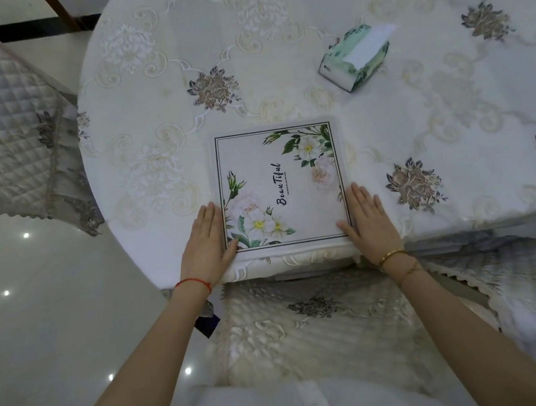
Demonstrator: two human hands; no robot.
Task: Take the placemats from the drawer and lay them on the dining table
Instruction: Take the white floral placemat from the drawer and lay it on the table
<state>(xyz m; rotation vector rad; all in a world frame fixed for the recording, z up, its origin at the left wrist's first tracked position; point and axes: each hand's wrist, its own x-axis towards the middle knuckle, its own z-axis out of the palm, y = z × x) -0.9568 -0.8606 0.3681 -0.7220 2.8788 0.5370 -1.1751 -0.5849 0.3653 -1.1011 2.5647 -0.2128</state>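
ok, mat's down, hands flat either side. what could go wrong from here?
1. The placemat lies at the table's near edge; a push from the left hand or right hand could slide it off.
2. The tablecloth may bunch as they smooth it.
3. The tissue pack sits just beyond, in the way of another mat.

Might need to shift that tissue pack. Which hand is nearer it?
Right. The right hand lies below the tissue pack, at the placemat's right edge; the left hand is at its left edge.
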